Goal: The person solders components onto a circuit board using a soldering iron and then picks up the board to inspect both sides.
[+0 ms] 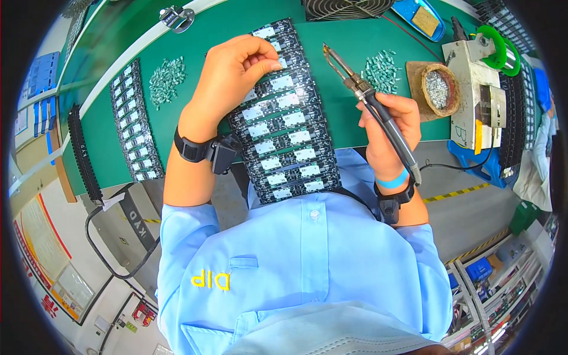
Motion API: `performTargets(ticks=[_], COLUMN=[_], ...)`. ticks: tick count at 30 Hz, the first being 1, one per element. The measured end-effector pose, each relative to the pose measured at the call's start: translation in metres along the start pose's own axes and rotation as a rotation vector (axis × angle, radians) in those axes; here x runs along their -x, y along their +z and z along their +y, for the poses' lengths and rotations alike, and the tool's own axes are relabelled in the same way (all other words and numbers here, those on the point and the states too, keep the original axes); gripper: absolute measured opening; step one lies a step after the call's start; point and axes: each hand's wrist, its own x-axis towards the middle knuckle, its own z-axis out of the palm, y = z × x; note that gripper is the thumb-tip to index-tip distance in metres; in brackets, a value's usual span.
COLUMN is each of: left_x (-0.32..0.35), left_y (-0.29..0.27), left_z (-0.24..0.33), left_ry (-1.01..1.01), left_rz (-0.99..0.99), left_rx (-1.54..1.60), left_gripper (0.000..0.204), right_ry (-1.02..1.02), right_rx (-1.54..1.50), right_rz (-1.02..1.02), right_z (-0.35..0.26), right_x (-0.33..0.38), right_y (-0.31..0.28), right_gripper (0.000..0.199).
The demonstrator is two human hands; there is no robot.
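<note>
A long panel of black circuit boards (290,127) with white rectangles reaches from the far side of the green bench to my chest. Over its far part, my left hand (239,68) has thumb and fingertips pinched together close to the surface; anything between them is too small to make out. My right hand (390,127) grips the dark handle of a soldering iron (378,109). Two thin metal prongs at its front point up and left, apart from the panel. Small pale-green parts lie in one pile (167,81) left of my left hand and another pile (381,71) beyond my right.
A second board panel (135,124) lies at the left, beside a black rack strip (84,154). At the right stand a round pot of silvery bits (438,89), a pale soldering unit (473,89) and a green solder reel (503,50). A fan (346,9) and blue sponge tray (421,21) stand beyond.
</note>
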Motion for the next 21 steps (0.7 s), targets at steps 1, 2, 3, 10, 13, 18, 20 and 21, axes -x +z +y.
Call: performTargets(ticks=[1,2,3,10,13,18,20,21], left_x=[-0.001,-0.002,-0.003,-0.005,-0.006,-0.006,-0.006,-0.007], left_y=[0.000,0.000,-0.001,-0.001,-0.003,-0.003,-0.002,-0.001], left_z=[-0.001,-0.001,-0.002,-0.010,-0.007,-0.007,-0.008,-0.009], left_ry=[-0.003,0.021,0.046,0.047,0.051,0.105,0.121,0.138], left_rz=[-0.001,0.091,0.182,0.117,0.050,0.014,0.017,0.022], left_rx=[-0.004,-0.020,-0.036,-0.085,-0.095,-0.121,-0.126,-0.132], left_gripper=[0.011,0.011,0.011,0.010,0.010,0.010,0.010,0.010], right_ry=[0.024,0.047,0.060,0.089,0.129,0.123,0.134,0.136], right_rx=[-0.005,-0.009,-0.021,0.100,0.039,-0.017,0.028,0.029], right_rz=[0.009,0.018,0.021,-0.163,-0.146,-0.113,-0.135,-0.135], right_z=[0.000,0.000,-0.001,-0.011,-0.009,-0.003,-0.004,-0.005], right_x=[0.000,0.000,0.001,-0.009,-0.015,-0.014,-0.015,-0.015], right_y=[-0.001,-0.001,0.000,0.015,0.022,0.024,0.023,0.023], right_gripper=[0.030,0.029,0.028,0.026,0.026,0.027,0.026,0.026])
